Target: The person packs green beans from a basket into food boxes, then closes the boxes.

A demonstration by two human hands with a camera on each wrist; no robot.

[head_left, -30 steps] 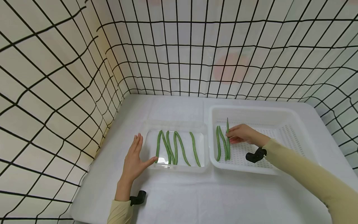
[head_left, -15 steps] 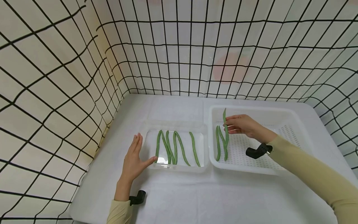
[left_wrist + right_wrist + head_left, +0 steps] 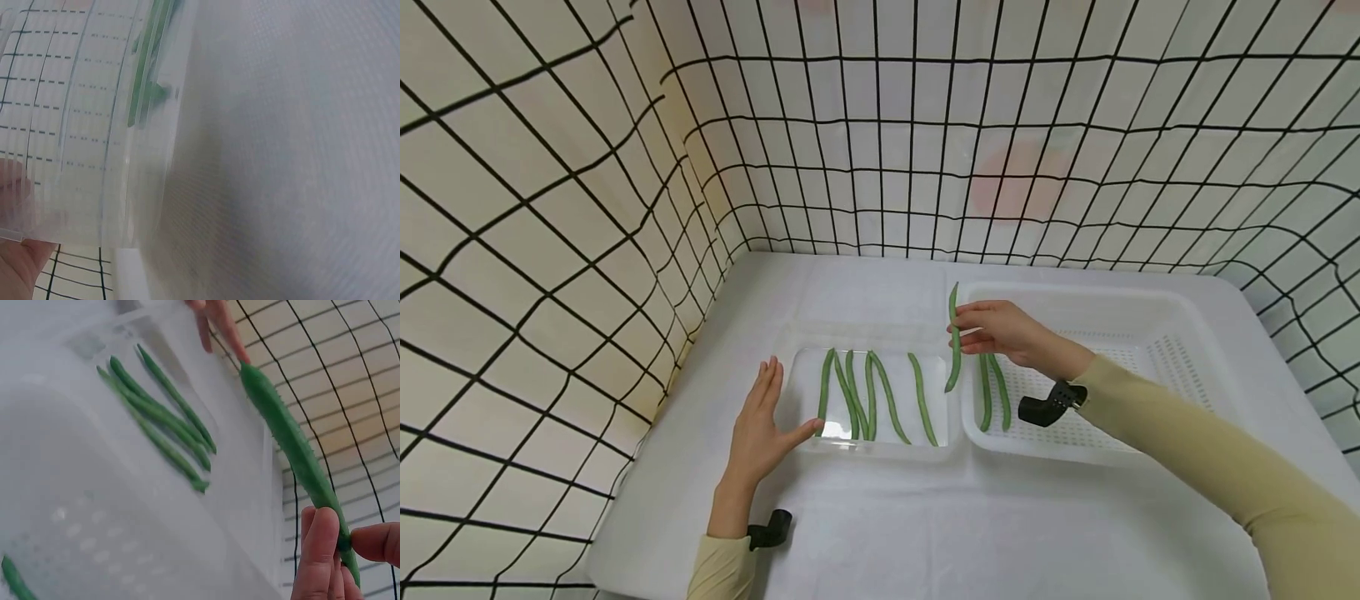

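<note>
My right hand [image 3: 998, 327] pinches a green bean [image 3: 954, 358] between thumb and fingers, over the gap where the two containers meet. The right wrist view shows this bean [image 3: 290, 440] close up, pointing away from the fingertips. Several more green beans [image 3: 887, 400] lie apart in the clear plastic container [image 3: 865, 450] on the left. My left hand [image 3: 760, 437] is at that container's left side, fingers straight and thumb stretched out by the near left corner. Two beans [image 3: 986, 396] lie at the left end of the white perforated basket [image 3: 1075, 452].
Both containers stand side by side on a table with a white cloth [image 3: 925, 517]. Black wire mesh [image 3: 910, 121] rises behind the table and along its left and right sides. A black wrist camera [image 3: 1045, 408] sits on the right wrist, above the basket.
My right hand has lifted one bean out of the white basket and carried it left to the clear container's right edge. The left hand has stayed in place.
</note>
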